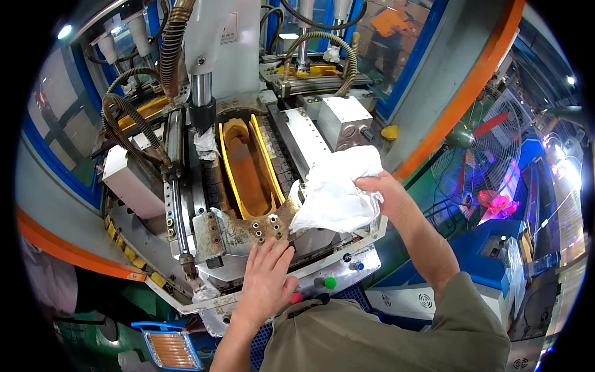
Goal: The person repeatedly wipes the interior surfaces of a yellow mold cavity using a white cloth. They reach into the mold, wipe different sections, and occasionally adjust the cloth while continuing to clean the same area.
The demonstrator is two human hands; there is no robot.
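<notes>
Gripping the white rag (338, 192) in our right hand (387, 193), we note the yellow-rimmed mould (248, 167) lies just left, running lengthwise away from us, left hand (268, 279) flat, fingers spread.

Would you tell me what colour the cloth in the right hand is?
White; the cloth shows best in the head view.

Bright, even light on my view, with heavy fisheye bending at the rim.

I see overhead lamps (64, 31) glaring at the upper left and far right. The white rag (338, 189) nearly blows out, and the metal mould (248, 167) shows soft sheen with shallow shadows. Corners go black; the fan (489, 149) and far edges smear.
</notes>
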